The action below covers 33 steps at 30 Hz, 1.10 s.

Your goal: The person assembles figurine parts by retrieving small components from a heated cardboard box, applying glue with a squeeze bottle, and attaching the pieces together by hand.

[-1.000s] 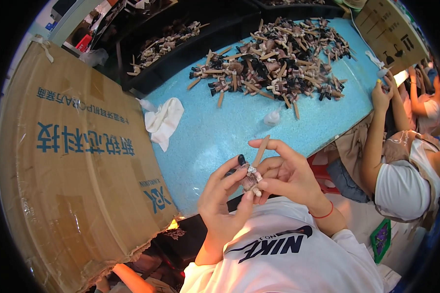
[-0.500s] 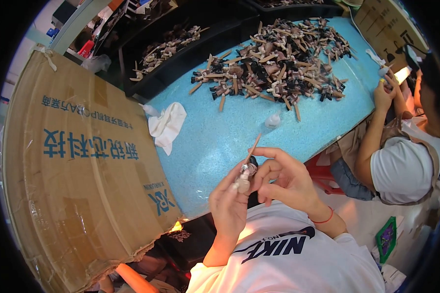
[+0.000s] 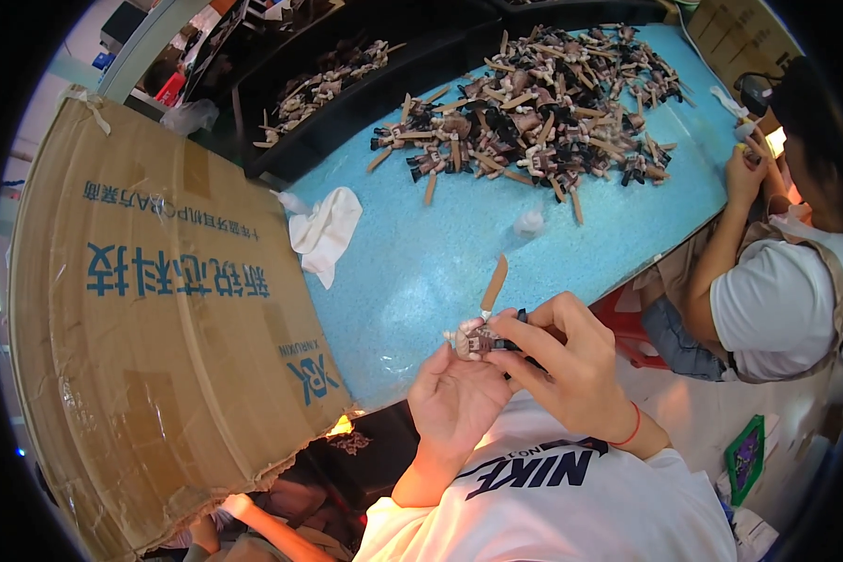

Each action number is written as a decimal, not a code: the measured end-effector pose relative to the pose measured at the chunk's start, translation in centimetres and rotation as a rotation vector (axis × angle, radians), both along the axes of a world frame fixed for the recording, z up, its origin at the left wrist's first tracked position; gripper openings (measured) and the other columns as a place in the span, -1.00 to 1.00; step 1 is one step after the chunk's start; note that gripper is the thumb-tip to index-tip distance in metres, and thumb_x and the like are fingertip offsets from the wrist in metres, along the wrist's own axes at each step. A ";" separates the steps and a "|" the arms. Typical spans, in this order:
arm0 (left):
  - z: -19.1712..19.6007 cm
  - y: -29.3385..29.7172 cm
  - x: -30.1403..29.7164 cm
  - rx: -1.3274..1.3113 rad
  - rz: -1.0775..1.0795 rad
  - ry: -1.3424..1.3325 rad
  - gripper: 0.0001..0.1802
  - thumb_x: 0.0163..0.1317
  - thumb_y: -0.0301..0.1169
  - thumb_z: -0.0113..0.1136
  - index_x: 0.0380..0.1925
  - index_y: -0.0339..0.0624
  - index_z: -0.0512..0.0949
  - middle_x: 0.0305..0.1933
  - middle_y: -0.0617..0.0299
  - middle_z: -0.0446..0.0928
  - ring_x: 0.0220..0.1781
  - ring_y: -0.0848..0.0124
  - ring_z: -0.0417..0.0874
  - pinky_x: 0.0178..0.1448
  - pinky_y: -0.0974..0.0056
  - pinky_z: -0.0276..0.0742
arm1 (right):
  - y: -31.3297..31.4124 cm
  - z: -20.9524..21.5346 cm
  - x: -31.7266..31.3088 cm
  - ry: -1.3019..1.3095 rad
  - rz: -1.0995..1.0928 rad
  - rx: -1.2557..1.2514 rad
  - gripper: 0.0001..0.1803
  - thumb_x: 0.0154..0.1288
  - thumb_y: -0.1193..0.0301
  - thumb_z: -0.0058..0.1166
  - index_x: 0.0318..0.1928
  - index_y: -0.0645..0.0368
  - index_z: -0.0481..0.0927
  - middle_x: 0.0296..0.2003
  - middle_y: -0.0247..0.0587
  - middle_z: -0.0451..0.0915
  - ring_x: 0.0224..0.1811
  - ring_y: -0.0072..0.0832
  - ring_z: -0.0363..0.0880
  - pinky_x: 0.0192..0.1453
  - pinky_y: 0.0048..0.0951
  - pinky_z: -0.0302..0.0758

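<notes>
In front of me my right hand [image 3: 569, 361] pinches a small figurine [image 3: 476, 344] by its dark legs. The figurine lies sideways, its pale head toward the left, with a brown and whitish body. A flat tan blade-like piece [image 3: 495, 284] sticks up from it, pointing away from me. Beneath the figurine is my left hand [image 3: 456, 395], palm up, fingers loosely stretched and the thumb apart; whether it touches the figurine I cannot tell. Farther off on the blue tabletop [image 3: 421, 253] lies a big heap of similar figurines [image 3: 534, 122].
A small whitish bottle [image 3: 528, 223] stands mid-table; a white cloth [image 3: 326, 229] lies at left. A large cardboard box [image 3: 178, 375] borders the left side. Black trays [image 3: 375, 98] with more figurines stand behind. At right a co-worker [image 3: 777, 300] handles a small item.
The figurine has turned from upright to lying sideways, and its tan piece now shows its broad face. My left fingers have loosened from it; my right hand has taken hold of its legs.
</notes>
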State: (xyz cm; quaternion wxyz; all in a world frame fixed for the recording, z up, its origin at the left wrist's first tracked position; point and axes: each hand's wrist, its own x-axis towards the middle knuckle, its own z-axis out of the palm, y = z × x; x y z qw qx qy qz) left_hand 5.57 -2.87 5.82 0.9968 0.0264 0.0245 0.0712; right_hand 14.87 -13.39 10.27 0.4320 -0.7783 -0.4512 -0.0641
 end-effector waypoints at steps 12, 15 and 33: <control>-0.3 0.2 -0.6 0.021 -0.018 0.111 -0.65 0.32 -0.18 -0.11 -0.12 -0.19 0.51 0.21 -0.06 0.32 0.24 0.05 0.31 0.28 -0.07 0.19 | -0.2 0.2 -0.9 -0.040 0.006 0.041 -0.64 -0.20 0.53 0.25 -0.24 0.23 0.59 -0.50 -0.30 0.28 -0.50 -0.49 0.38 -0.62 -0.55 0.35; -0.4 0.3 -0.7 0.023 -0.022 0.074 -0.65 0.34 -0.20 -0.12 -0.11 -0.20 0.50 0.23 -0.05 0.30 0.24 0.05 0.30 0.30 -0.06 0.17 | -0.1 0.1 -1.0 -0.018 0.007 0.049 -0.64 -0.19 0.53 0.25 -0.24 0.25 0.58 -0.49 -0.29 0.28 -0.50 -0.48 0.38 -0.60 -0.53 0.37; 0.6 -0.1 -1.2 0.939 0.258 0.251 -0.42 0.12 -0.28 0.25 0.08 -0.43 0.39 0.11 0.05 0.44 0.06 0.32 0.44 0.10 0.27 0.36 | -1.6 -0.5 -0.3 0.623 0.133 0.244 -0.40 -0.01 0.59 0.21 0.11 0.20 0.34 -0.12 -0.16 0.44 -0.10 -0.44 0.50 -0.21 -0.48 0.50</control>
